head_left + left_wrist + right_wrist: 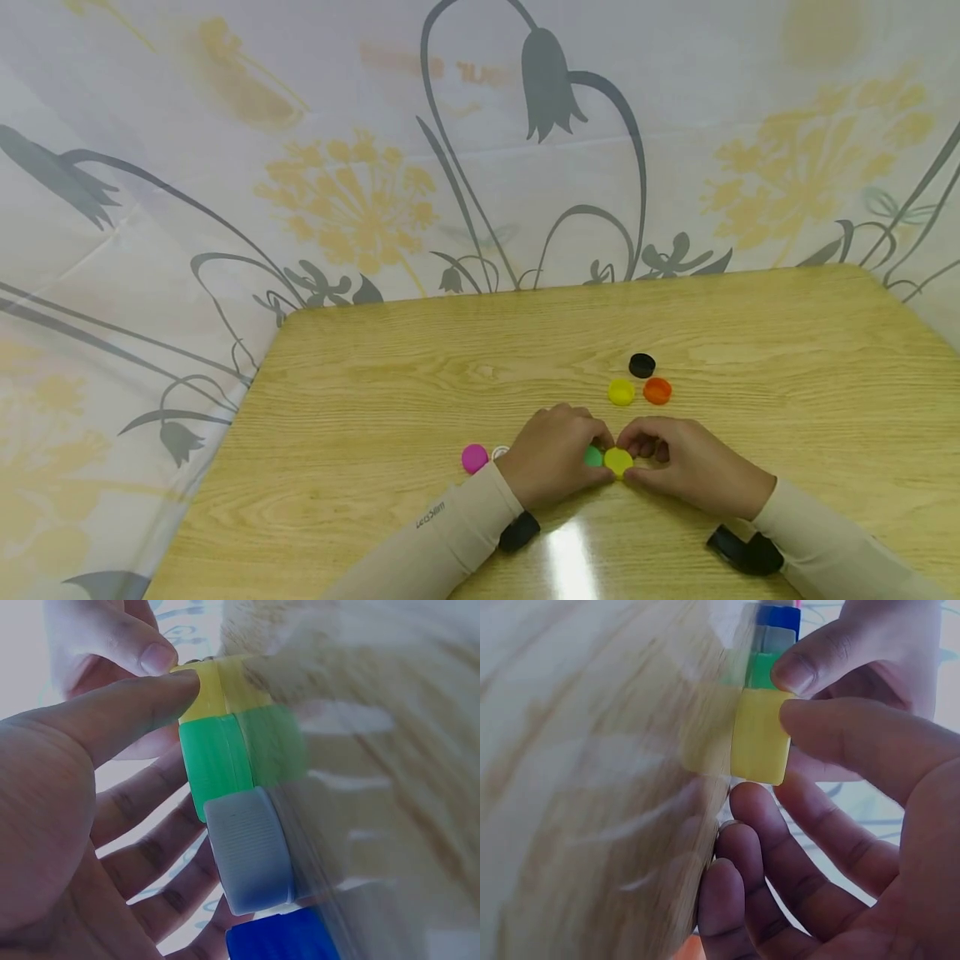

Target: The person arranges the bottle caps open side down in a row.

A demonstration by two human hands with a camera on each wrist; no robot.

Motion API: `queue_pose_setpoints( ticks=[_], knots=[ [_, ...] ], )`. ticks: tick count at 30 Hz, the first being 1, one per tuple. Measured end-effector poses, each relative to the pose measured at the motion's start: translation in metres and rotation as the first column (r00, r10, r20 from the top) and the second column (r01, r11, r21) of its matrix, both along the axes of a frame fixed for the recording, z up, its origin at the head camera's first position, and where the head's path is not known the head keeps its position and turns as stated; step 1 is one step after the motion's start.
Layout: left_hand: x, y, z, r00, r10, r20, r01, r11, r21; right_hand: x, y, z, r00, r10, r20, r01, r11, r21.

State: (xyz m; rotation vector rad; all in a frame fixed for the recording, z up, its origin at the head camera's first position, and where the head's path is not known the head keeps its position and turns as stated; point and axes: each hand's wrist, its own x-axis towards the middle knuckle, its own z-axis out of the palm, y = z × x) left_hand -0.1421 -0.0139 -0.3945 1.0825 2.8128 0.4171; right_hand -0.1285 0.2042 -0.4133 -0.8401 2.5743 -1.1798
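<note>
A yellow bottle cap point(618, 462) lies at the right end of a row of bottle caps on the table. My left hand point(558, 457) arches over the row, its thumb and index finger at the yellow cap's left side. From the right, my right hand point(686, 465) pinches the same cap between thumb and index finger. A green cap point(216, 761) touches the yellow one. Beyond it come a grey cap point(247, 851) and a blue cap point(283, 935), both covered by my left hand in the head view. A white cap point(500, 452) and a magenta cap point(475, 458) show farther left.
Behind the hands, a black cap point(642, 365), another yellow cap point(621, 392) and an orange cap point(657, 391) form a small cluster. The wooden table point(375, 375) meets a flower-patterned curtain point(480, 167) at its back edge. Dark wrist devices hang under both sleeves.
</note>
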Motion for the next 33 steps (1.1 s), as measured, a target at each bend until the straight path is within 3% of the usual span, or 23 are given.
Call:
queue_pose_setpoints(
  ticks=[5, 10, 18, 26, 33],
  knots=[
    [-0.001, 0.001, 0.002, 1.000, -0.010, 0.001, 0.010, 1.000, 0.011, -0.001, 0.002, 0.004, 0.999, -0.019, -0.031, 0.019, 1.000, -0.012],
    [-0.004, 0.001, 0.004, 0.999, -0.017, 0.042, 0.015, 0.998, 0.060, -0.004, 0.007, 0.009, 0.989, -0.100, -0.113, 0.100, 0.995, -0.010],
    [-0.010, -0.001, 0.014, 0.999, 0.019, 0.026, -0.021, 0.997, 0.075, -0.022, 0.003, 0.012, 0.927, -0.204, -0.314, 0.213, 0.977, -0.004],
    [-0.023, 0.010, 0.030, 0.996, 0.010, -0.084, -0.009, 1.000, 0.008, -0.035, 0.003, 0.011, 0.915, -0.247, -0.319, 0.297, 0.948, 0.116],
    [-0.041, 0.018, 0.035, 0.996, 0.072, -0.051, -0.075, 0.996, -0.046, -0.041, 0.005, 0.011, 0.914, -0.246, -0.322, 0.314, 0.933, 0.176]
  ],
)
